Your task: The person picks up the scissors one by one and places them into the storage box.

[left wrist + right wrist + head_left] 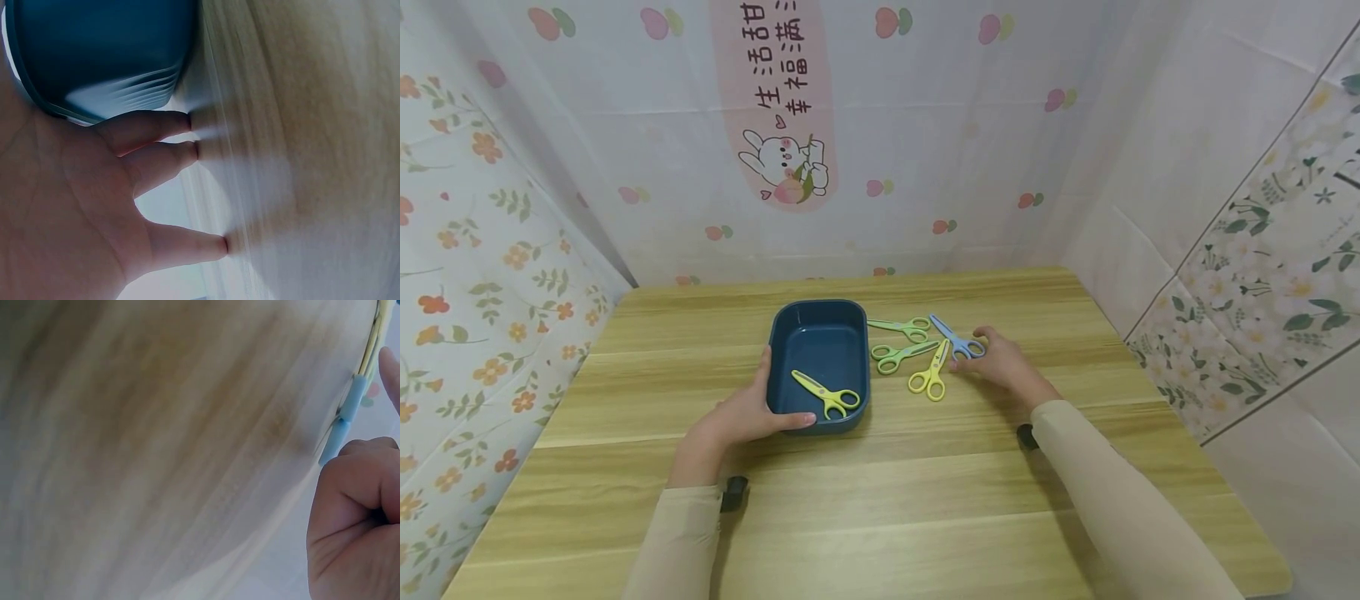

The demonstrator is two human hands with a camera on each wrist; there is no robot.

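A dark blue tray (pixel 820 357) holds one pair of yellow scissors (pixel 825 393). My left hand (pixel 745 414) lies against the tray's near left corner, its thumb along the near rim. In the left wrist view, that hand's (pixel 81 194) straight, spread fingers reach the table beside the tray (pixel 112 56). My right hand (pixel 1003 364) is at the handles of the blue scissors (pixel 957 339), finger and thumb parted around them. The right wrist view shows the right hand (pixel 356 519) beside the blue handles (pixel 353 399), with a gap at the upper finger.
Right of the tray lie two green scissors, one farther back (pixel 910 327) and one nearer (pixel 891 360). Another yellow pair (pixel 935 375) lies beside the blue one. The wooden table (pixel 880 517) meets patterned curtains (pixel 910 150) behind and at the sides.
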